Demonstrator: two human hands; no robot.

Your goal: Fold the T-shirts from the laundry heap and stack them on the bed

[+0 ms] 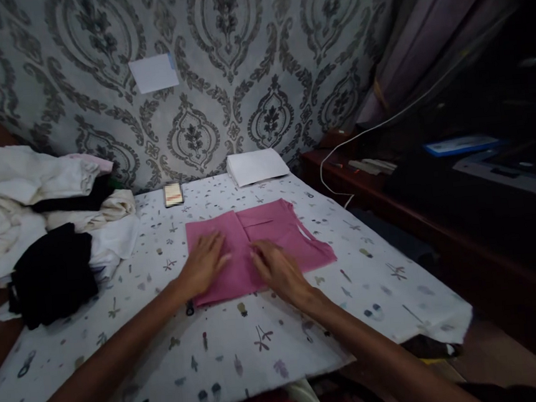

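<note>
One folded pink cloth [241, 275] lies beneath the left hand [204, 263] (flat, gripping nothing) and right hand [281, 272] (curled, hold unclear).

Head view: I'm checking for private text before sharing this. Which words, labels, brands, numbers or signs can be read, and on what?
No readable text.
Small dark-edged item: pixelated marks, unreadable.
White sheet on the wall: nothing legible.
Blue-edged item at right: too dark and blurred to read.
Pink cloth: no lettering visible.
</note>
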